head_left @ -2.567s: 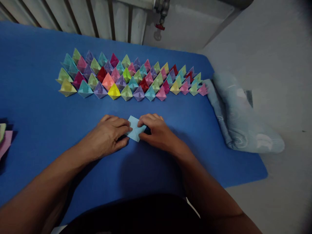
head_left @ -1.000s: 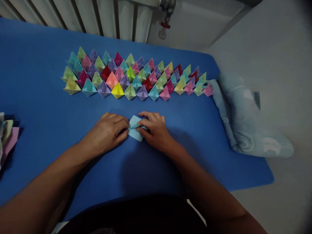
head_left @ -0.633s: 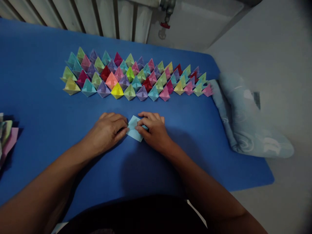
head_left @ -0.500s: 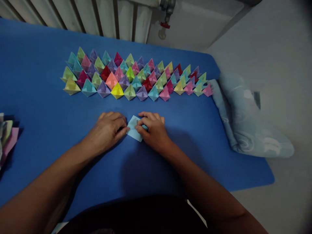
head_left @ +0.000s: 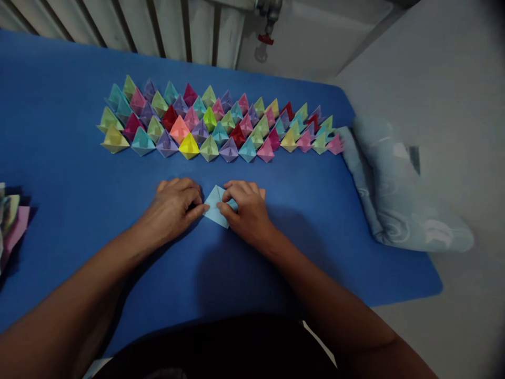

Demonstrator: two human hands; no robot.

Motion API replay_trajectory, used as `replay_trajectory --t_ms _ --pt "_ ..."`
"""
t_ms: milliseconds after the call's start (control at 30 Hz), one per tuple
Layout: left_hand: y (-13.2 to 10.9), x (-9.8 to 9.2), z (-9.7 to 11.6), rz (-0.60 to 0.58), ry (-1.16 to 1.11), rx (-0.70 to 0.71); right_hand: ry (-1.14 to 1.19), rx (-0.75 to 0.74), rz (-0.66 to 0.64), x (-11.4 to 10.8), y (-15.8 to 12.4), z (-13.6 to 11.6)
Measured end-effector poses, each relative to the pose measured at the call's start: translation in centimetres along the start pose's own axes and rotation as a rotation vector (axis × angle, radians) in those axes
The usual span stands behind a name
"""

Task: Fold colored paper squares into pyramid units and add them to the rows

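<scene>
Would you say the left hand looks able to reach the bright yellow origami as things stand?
Probably yes: the bright yellow origami stands in the nearest row, ahead of the left hand, and only blue surface shows between them. That hand is touching the light blue paper, though.

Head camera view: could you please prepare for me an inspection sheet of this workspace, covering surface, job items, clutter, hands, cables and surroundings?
Surface: smooth blue tabletop, shadowed at the near side.
Job items: small light-blue folded paper square at the hands; many multicoloured pointed folded-paper pieces in rows beyond.
Clutter: pile of coloured papers at the left, partly out of view; rolled light-blue patterned fabric overhanging the right edge.
Hands: left hand, thumb at the square's left corner; right hand, thumb and forefinger on its right part.
Cables: nothing seen.
Surroundings: white ribbed radiator and red-handled metal valve behind; pale wall at right.
</scene>
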State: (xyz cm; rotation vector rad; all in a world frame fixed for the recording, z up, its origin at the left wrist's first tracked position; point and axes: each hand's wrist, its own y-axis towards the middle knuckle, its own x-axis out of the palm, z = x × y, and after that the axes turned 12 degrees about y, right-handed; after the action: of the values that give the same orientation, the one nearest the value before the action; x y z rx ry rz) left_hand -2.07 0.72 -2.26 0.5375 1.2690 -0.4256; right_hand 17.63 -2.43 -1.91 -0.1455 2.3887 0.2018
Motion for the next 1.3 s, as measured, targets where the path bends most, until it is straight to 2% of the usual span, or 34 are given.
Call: replay_trajectory --t_ms 767,1067,1167,1300 --pt "0.0 -0.1 -0.1 -0.009 0.048 -0.023 -0.095 0.025 0.082 1.0 0.2 0.3" --pt "-0.3 0.9 -0.4 0.117 0.116 0.144 -0.058 0.023 0.092 1.0 0.2 0.2" --pt "-0.3 0.9 -0.5 0.113 0.159 0.154 -0.056 0.019 0.089 1.0 0.1 0.2" --pt "0.0 0.2 -0.5 0.036 0.198 0.142 -0.057 0.031 0.068 0.9 0.2 0.1"
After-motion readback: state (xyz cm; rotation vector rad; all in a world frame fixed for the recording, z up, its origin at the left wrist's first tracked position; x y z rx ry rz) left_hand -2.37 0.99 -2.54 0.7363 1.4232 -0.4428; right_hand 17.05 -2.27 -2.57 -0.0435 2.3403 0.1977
